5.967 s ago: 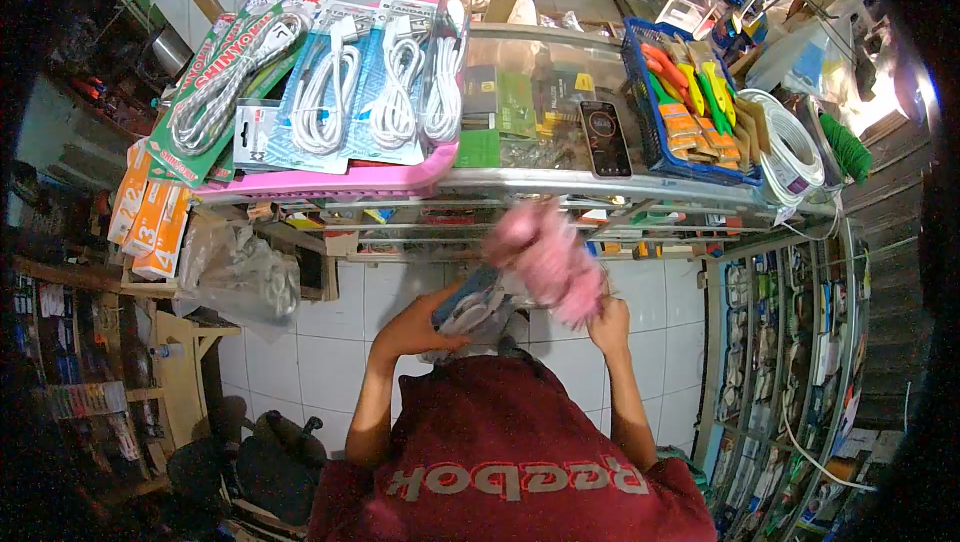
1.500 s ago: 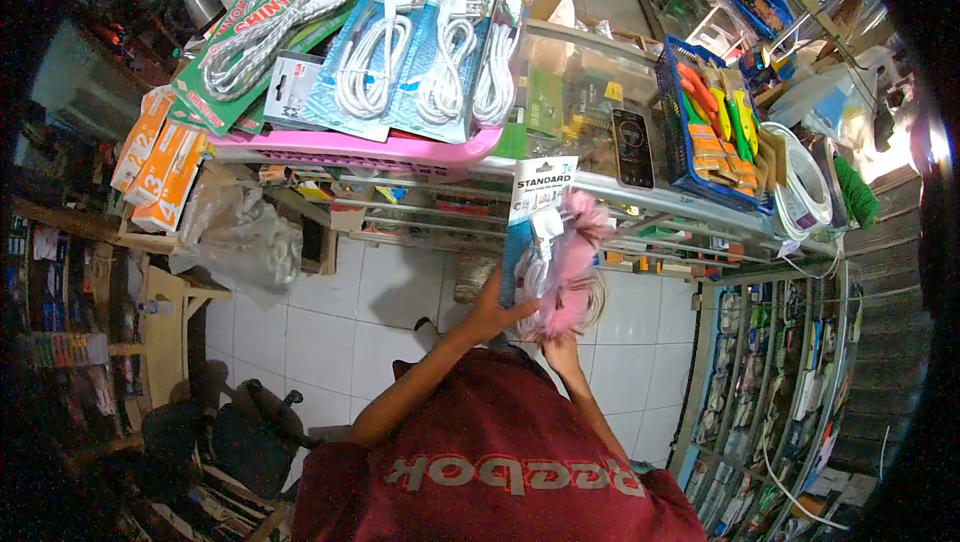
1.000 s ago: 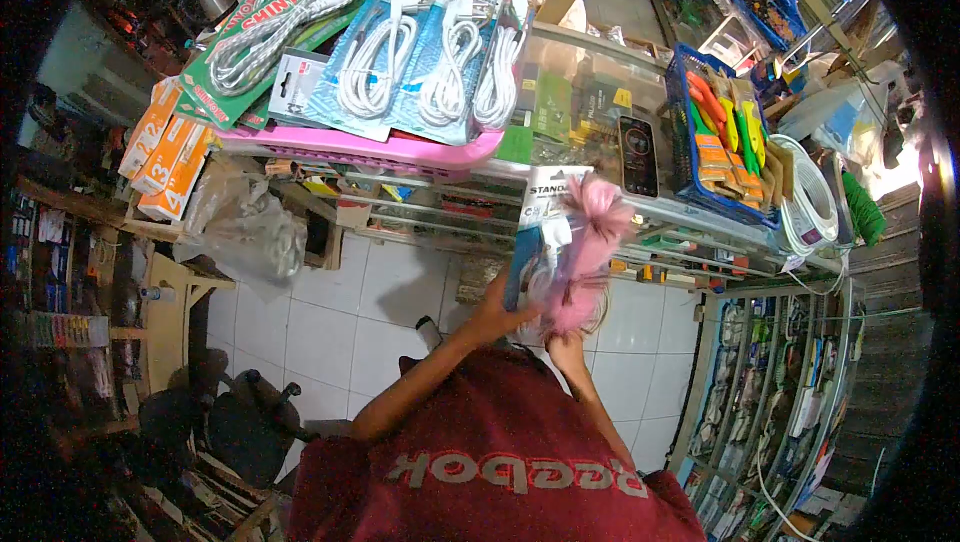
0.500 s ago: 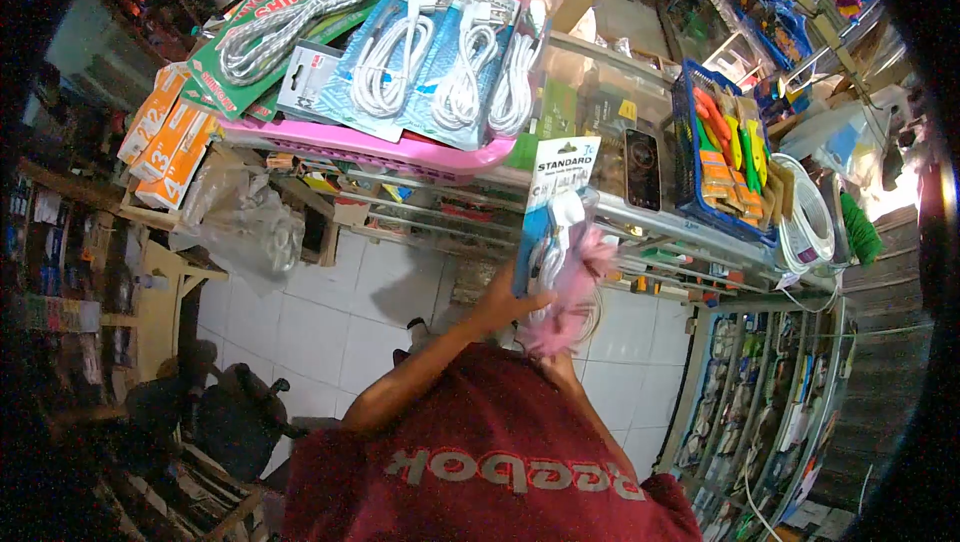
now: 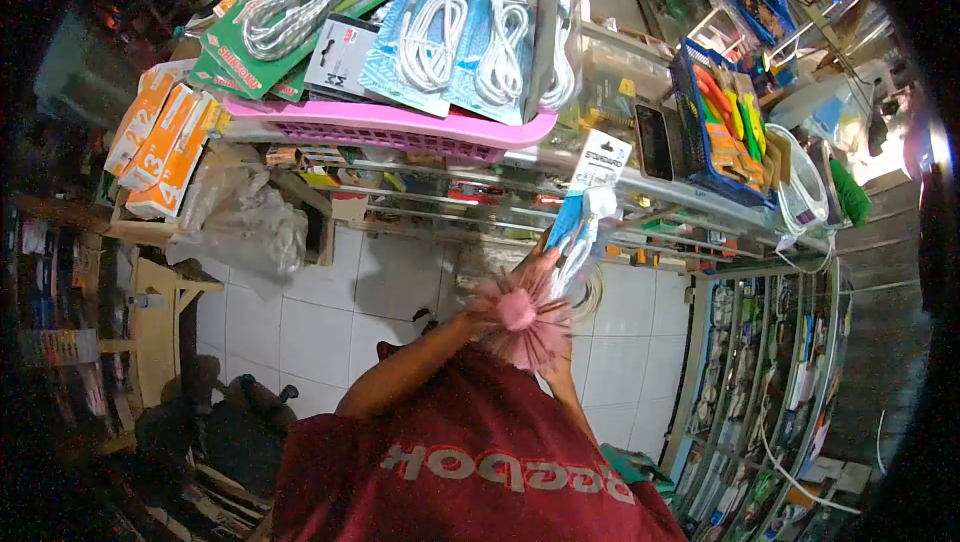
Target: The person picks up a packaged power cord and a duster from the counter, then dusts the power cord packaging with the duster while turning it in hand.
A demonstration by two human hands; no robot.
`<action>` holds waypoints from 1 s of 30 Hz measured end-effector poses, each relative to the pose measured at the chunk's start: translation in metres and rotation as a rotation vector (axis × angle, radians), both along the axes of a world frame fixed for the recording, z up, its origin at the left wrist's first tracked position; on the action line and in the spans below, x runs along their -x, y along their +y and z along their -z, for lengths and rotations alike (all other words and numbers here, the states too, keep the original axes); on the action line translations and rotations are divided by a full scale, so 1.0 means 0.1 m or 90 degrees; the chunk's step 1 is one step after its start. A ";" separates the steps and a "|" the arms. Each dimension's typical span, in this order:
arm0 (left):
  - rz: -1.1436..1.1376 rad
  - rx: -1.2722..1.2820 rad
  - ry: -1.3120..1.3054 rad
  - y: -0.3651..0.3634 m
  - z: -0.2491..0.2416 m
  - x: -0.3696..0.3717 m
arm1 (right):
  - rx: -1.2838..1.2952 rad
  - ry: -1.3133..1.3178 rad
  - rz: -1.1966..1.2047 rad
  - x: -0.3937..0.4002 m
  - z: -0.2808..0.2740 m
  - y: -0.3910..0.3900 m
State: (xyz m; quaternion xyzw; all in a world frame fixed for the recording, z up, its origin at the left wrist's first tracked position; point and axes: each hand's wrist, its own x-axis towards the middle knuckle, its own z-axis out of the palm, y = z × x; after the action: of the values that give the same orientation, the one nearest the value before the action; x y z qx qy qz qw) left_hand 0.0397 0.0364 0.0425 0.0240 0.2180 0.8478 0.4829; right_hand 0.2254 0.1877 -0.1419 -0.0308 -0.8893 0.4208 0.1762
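Note:
In my left hand [image 5: 536,267] is a packaged white extension cord [image 5: 600,170] on a blue-and-white STANDARD card. The package leans to the upper right, and my fingers close round its lower end. A pink fluffy duster [image 5: 518,310], with strands spreading from a round middle, covers part of my left wrist. Just behind the duster is my right hand [image 5: 558,370], closed at its base; the fingers and handle are mostly hidden.
A pink basket [image 5: 390,120] carries several packaged cords [image 5: 432,42] on the glass counter. To its right are a phone [image 5: 654,142], a blue basket of paintbrushes [image 5: 725,147] and a coil of white cable [image 5: 800,182]. Orange boxes [image 5: 155,147] stand at the left.
The duster has swung left from the package's side to over my left wrist. The package has shifted right and tilted more, and the view has moved slightly.

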 end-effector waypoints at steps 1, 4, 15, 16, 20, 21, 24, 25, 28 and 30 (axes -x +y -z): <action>0.017 0.001 -0.030 -0.02 -0.08 0.02 | -0.041 0.021 0.003 -0.10 0.02 0.01; 0.008 -0.038 0.144 -0.12 -0.25 0.06 | -0.004 -0.053 0.050 -0.18 -0.24 0.04; 0.091 -0.005 0.031 -0.47 -0.41 0.16 | -0.191 -0.178 0.104 0.13 -1.27 -0.26; 0.090 0.011 0.030 -0.50 -0.42 0.18 | -0.163 -0.171 0.104 0.05 -1.11 -0.20; 0.064 0.010 0.113 -0.62 -0.42 0.23 | -0.101 -0.084 0.136 -0.12 -0.84 -0.19; 0.074 -0.071 0.041 -0.61 -0.34 0.21 | -0.104 -0.115 0.149 -0.07 -0.98 -0.30; 0.081 -0.153 -0.060 -0.49 -0.15 0.12 | -0.111 -0.124 0.144 0.12 -1.19 -0.48; 0.079 -0.152 -0.075 -0.46 -0.14 0.09 | -0.111 -0.111 0.135 0.16 -1.22 -0.49; 0.065 -0.069 0.057 -0.54 -0.43 0.15 | -0.131 -0.120 0.166 -0.05 -0.85 -0.15; 0.082 -0.088 0.046 -0.55 -0.37 0.20 | -0.108 -0.124 0.200 -0.18 -0.77 -0.02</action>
State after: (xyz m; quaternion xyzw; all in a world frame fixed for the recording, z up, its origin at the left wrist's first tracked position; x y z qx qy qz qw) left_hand 0.0202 -0.0190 0.0795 0.1018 0.1746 0.8266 0.5253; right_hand 0.2432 0.1853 -0.0648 -0.1946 -0.9187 0.3070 0.1545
